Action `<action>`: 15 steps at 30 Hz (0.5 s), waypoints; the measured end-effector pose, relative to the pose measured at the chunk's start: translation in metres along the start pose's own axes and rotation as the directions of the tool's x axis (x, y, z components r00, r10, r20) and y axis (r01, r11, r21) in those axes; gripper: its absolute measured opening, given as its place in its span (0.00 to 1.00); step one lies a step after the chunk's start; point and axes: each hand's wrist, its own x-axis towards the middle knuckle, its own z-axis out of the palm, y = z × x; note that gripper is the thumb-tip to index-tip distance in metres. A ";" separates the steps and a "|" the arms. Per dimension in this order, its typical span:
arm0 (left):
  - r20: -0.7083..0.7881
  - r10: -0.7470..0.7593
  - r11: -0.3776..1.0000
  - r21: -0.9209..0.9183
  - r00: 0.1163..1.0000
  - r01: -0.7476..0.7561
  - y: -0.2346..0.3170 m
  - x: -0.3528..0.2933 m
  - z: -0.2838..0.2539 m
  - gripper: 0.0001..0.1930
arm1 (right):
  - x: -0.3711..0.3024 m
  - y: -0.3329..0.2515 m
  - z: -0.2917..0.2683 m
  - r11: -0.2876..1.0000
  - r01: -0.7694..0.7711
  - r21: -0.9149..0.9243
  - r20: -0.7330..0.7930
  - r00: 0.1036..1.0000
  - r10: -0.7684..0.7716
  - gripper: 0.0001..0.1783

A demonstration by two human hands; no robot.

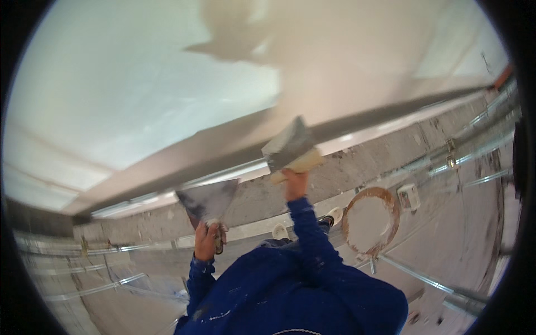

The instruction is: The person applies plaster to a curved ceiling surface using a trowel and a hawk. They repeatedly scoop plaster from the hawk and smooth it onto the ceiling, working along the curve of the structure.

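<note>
My left hand (pixel 207 240) is closed on the handle of a wide putty knife (pixel 210 198); its grey blade points up and is smeared with plaster. My right hand (pixel 295 185) grips the pale wooden handle of a second broad knife (pixel 288 146). That blade is pressed against the lower part of the white plastered wall (pixel 139 95). Both of my arms are in blue sleeves speckled with white.
A round bucket (pixel 385 196) of white plaster stands on the grey concrete floor to my right, with a small white container (pixel 409 196) beside it. Metal rails (pixel 424 279) lie across the floor. A grey strip (pixel 167 162) runs along the wall's foot.
</note>
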 end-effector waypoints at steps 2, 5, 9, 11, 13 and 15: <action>0.162 -0.090 0.973 -0.195 0.983 0.121 0.000 0.002 0.008 0.14 | -0.010 -0.035 -0.031 0.998 0.048 0.047 0.130 0.990 -0.054 0.22; 0.373 -0.112 0.945 -0.245 0.921 0.214 -0.014 0.009 0.012 0.16 | -0.037 -0.109 -0.020 0.965 -0.112 0.238 0.277 0.960 0.043 0.26; 0.491 -0.103 0.952 -0.205 0.865 0.230 0.003 0.021 0.038 0.18 | -0.060 -0.149 -0.022 0.965 -0.045 0.258 0.416 0.907 -0.069 0.30; 0.554 -0.110 0.951 -0.184 0.825 0.250 0.003 0.026 0.041 0.18 | -0.074 -0.164 -0.008 0.971 0.061 0.232 0.434 0.887 -0.159 0.31; 0.629 -0.084 0.958 -0.162 0.772 0.236 0.010 0.031 0.044 0.18 | -0.076 -0.170 -0.013 0.978 0.077 0.195 0.516 0.840 -0.169 0.31; 0.679 -0.049 0.949 -0.197 0.732 0.246 0.015 0.031 0.050 0.20 | -0.079 -0.178 -0.022 0.969 0.231 -0.086 0.603 0.787 -0.134 0.31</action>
